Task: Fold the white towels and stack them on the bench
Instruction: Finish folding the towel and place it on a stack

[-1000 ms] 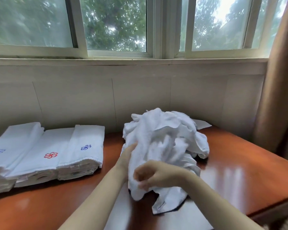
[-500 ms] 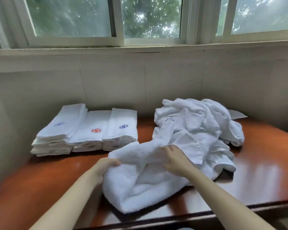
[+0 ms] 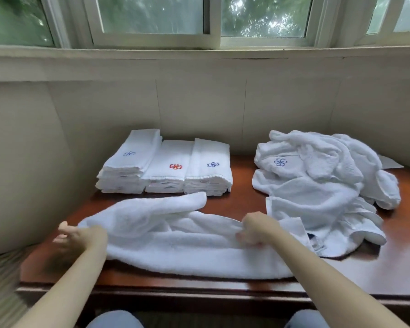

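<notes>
A white towel (image 3: 175,242) lies stretched sideways along the front of the red-brown wooden bench (image 3: 242,200). My left hand (image 3: 81,237) grips its left end and my right hand (image 3: 256,230) grips its right end. Both hands are slightly blurred. A rumpled heap of unfolded white towels (image 3: 322,183) sits at the right, one showing a blue flower mark. Three stacks of folded white towels (image 3: 166,166) stand side by side at the back left, with blue and red flower marks on top.
A pale panelled wall (image 3: 199,107) and a window sill close the bench at the back, and a wall stands at the left. The bench's front edge (image 3: 199,292) runs just above my knees. A striped cushion (image 3: 0,285) lies at the lower left.
One towel has been pulled out of the heap toward the front left and stretched wide between my hands. My left hand moved far left. The view shifted left and down.
</notes>
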Demonstrator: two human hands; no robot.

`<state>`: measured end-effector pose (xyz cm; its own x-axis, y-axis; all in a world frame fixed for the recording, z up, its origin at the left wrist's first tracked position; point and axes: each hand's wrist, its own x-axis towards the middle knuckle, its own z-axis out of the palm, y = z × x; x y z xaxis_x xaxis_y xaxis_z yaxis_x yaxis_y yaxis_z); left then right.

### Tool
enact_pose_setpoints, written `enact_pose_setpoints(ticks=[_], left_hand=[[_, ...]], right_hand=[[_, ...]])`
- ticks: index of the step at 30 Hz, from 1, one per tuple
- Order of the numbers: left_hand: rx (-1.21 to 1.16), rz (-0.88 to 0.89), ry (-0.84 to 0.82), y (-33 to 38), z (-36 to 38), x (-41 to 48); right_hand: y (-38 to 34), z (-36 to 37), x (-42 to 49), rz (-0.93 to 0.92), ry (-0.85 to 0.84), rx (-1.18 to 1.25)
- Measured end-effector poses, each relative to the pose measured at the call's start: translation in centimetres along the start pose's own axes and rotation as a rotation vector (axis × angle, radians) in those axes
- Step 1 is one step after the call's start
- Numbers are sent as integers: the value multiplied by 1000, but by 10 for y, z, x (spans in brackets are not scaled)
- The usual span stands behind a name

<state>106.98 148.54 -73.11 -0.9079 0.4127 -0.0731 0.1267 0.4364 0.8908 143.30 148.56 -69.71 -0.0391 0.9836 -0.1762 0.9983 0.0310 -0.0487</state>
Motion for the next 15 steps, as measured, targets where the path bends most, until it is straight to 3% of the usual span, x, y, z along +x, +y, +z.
enact_pose_setpoints(ticks=[2,4,6,8,10,13,15], left_hand=[[172,315,40,1,1,-21],[214,738,-55,9,10,-50],[141,1079,-296,21,22,-78],[153,1266,-617,34,30,-107],[230,1244,-891,50,37,-132],[384,977,-1261,77,45,-147],[628,846,-1418,91,41,-144]], right_hand=[[-11,-2,4,7,113,55],[-25,-5,5,-21,277,117],[-29,-7,6,-100,453,205],[-32,-15,5,-220,576,323],[-33,-32,-1,-288,691,469],[-25,-67,-16,-300,905,715],[-12,-89,-26,-244,982,877]])
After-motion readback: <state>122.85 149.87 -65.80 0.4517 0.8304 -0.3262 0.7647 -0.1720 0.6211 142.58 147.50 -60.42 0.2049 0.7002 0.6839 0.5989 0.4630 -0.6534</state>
